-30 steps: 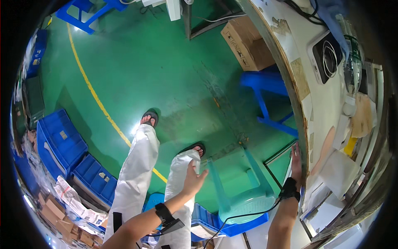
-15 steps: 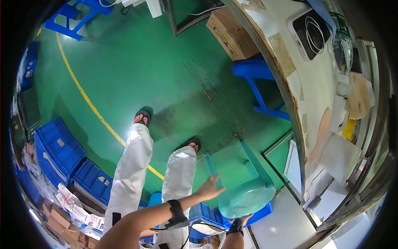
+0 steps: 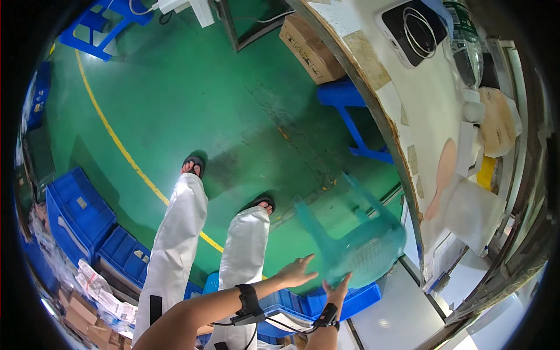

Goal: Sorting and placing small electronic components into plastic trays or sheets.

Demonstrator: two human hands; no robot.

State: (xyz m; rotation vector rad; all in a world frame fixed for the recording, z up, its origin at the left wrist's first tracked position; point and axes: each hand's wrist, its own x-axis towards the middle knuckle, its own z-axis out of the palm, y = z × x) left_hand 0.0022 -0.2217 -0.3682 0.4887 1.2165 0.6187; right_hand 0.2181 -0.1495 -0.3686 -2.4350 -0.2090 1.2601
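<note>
A translucent teal plastic stool [image 3: 367, 251] stands at the lower right, blurred by motion, its legs pointing toward the floor at the far side. My right hand [image 3: 336, 290] is at the near edge of its seat, thumb and a finger apart; whether it touches the seat is unclear. Left of the stool, my left hand [image 3: 296, 272] reaches out with its fingers spread and holds nothing. Both wrists wear black bands, and a black cable runs between them.
A worktable [image 3: 373, 96] curves along the right, bearing a phone [image 3: 411, 32] with a coiled cable and a plastic bottle [image 3: 465, 49]. Under it are a cardboard box [image 3: 312, 49] and a blue stool [image 3: 350, 99]. Blue crates [image 3: 81, 207] line the lower left.
The teal stool has shifted right and away from my left hand, and it now blurs. My right hand has risen, with its fingers showing at the seat edge. The view has shifted slightly.
</note>
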